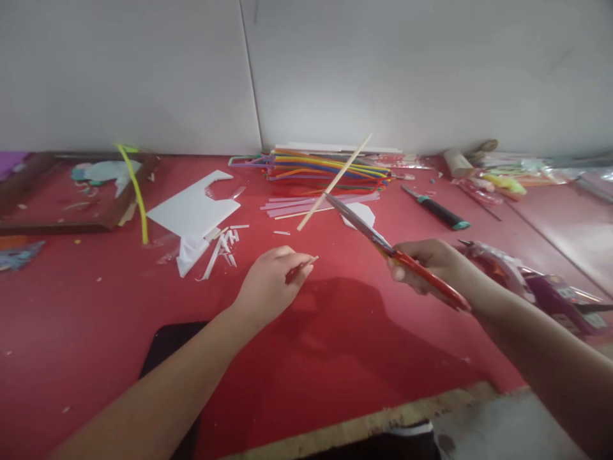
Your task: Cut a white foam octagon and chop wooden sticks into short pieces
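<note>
My left hand (272,284) hovers over the red tabletop (335,345), fingers pinched on a short stub of wooden stick (309,260). My right hand (431,265) grips scissors with red-orange handles (364,229), blades pointing up-left and nearly closed. A long thin wooden stick (335,182) lies slanted across the blade tip, running from near the table up toward the wall. Whether it rests on anything I cannot tell.
A pile of coloured straws (330,167) lies by the wall. White card pieces and strips (196,214) sit to the left beside a yellow-green straw (138,198) and a wooden frame (62,191). A teal-handled tool (438,209) and a tape dispenser (507,275) are at right.
</note>
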{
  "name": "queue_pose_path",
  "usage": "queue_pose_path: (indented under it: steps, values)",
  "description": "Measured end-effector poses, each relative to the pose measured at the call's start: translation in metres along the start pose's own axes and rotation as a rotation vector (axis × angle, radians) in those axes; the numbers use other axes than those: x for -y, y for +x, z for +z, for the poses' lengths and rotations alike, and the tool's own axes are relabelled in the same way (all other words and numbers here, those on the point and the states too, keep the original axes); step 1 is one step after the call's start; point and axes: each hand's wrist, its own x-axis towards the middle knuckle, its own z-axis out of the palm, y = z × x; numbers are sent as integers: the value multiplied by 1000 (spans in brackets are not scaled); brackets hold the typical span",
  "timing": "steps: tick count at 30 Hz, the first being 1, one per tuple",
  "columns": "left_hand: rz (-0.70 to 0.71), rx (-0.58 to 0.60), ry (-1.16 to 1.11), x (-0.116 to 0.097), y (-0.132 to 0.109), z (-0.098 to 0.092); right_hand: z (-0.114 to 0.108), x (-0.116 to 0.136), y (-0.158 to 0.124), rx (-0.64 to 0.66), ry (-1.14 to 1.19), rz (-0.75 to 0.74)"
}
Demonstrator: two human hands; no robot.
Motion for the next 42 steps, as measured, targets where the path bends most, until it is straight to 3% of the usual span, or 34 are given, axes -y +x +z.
queue_pose_path:
  steps: [5,15,19,22,26,30,36,42]
  values:
    - [12,11,169,6,1,3,6,3,21,-125,21,-66]
    - [15,47,73,7,1,2,19,-27,31,-324,-159,-149]
    - [-121,-98,-215,1,-3,-5,21,-28,34,-442,-300,-349]
    - [-240,-243,-546,0,-2,-10,22,-30,35,-434,-426,-415]
    - [-289,-215,-882,0,0,-13,22,-33,33,-390,-540,-487]
    - [-270,-191,-781,-6,-1,-13,23,-30,32,-316,-578,-533]
    - [-240,-326,-566,-15,-5,-17,25,-27,28,-261,-569,-546]
    - [-203,-407,-521,-19,-9,-15,28,-30,27,-277,-599,-552]
